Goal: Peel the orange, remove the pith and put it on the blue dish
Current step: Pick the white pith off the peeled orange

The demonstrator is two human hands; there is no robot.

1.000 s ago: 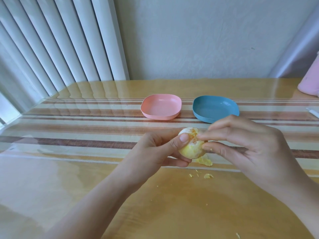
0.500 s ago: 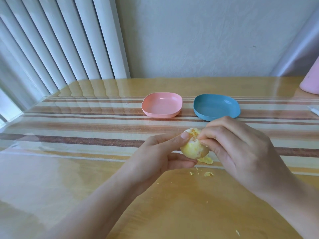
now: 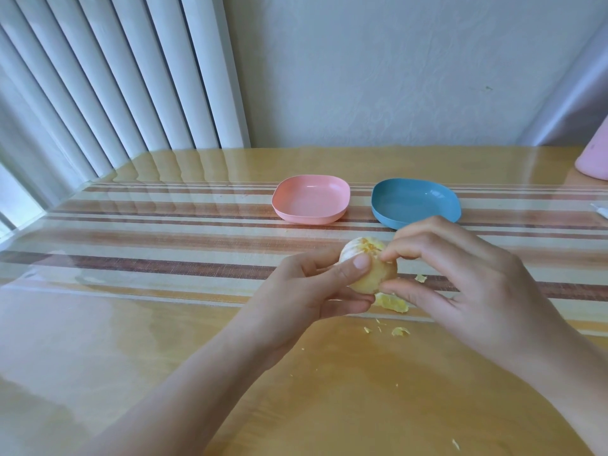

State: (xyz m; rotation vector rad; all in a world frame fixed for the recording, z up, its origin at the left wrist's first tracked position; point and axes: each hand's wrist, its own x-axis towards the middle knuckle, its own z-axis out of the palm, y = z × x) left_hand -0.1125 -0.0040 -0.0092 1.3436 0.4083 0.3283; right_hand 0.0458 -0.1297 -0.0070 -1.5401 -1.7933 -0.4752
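Note:
A small orange [image 3: 373,273], mostly covered in pale pith with some orange flesh showing on top, is held above the table. My left hand [image 3: 309,291] grips it from the left, thumb pressed on its front. My right hand [image 3: 460,278] pinches at its top right with the fingertips, thumb under the fruit's right side. The blue dish [image 3: 415,203] stands empty just behind my right hand. Bits of peel and pith [image 3: 393,302] lie on the table under the orange.
An empty pink dish [image 3: 311,199] stands left of the blue one. A pink object [image 3: 594,159] is at the far right edge, with a small white thing [image 3: 600,210] near it. A striped runner lies under the glossy table cover. Window blinds hang at the back left.
My right fingers have shifted from the orange's right side up to its top. More bare flesh shows on top. A small scrap now lies on the runner to the right of the fruit.

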